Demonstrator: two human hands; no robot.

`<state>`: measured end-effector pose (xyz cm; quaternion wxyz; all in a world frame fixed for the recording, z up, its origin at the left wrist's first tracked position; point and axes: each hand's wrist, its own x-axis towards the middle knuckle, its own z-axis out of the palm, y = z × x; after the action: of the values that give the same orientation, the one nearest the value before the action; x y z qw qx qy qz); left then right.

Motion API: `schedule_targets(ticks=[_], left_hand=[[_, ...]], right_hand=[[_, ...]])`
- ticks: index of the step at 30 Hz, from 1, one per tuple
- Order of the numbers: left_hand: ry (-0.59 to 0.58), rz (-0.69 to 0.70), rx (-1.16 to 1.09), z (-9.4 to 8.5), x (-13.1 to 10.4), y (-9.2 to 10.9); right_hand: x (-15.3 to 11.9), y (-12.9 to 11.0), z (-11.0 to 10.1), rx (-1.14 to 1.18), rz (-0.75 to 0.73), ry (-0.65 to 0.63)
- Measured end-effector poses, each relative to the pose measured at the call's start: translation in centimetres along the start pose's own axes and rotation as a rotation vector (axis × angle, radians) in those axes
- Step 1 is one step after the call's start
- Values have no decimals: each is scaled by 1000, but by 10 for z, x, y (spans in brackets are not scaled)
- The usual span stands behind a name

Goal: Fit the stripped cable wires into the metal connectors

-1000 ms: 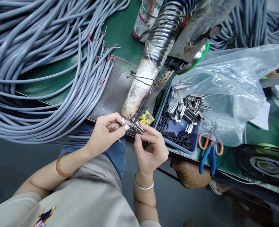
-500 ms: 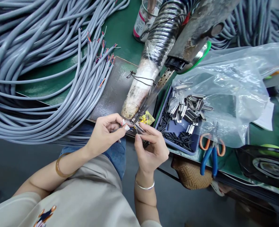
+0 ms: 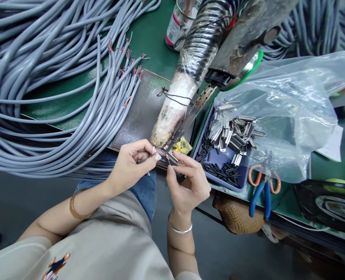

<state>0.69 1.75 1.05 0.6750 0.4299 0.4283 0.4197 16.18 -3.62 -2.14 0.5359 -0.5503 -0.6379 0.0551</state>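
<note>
My left hand point(image 3: 134, 161) is closed in a pinch, with white wrapping on its thumb and fingertip. A thin red wire point(image 3: 155, 154) shows between them. Close by on the right, my right hand point(image 3: 188, 182) has thumb and fingers drawn together on a small thin piece too fine to name. Its index finger lies against a small metal multi-pin connector point(image 3: 172, 157). Just above the connector is the dark tip of a soldering iron point(image 3: 175, 138), mounted at a slant. A crumpled yellow piece point(image 3: 184, 145) lies beside the tip.
Bundled grey cables point(image 3: 102, 116) with stripped, coloured ends cover the left. A flexible duct point(image 3: 187, 74) slants down above my hands. To the right are a blue tray point(image 3: 231, 186) with metal connectors point(image 3: 238, 134) and black sleeves point(image 3: 222, 173), a clear plastic bag point(image 3: 289, 112) and blue-handled pliers point(image 3: 261, 196).
Both hands keep nearly the same pose at the soldering tip. The whole view has shifted very slightly.
</note>
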Motion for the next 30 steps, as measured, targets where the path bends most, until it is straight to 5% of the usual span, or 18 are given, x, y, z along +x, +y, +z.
schedule_targets(ticks=[30], left_hand=[[54, 11, 12, 2, -2, 3]], right_hand=[[6, -6, 2, -59, -29, 6]])
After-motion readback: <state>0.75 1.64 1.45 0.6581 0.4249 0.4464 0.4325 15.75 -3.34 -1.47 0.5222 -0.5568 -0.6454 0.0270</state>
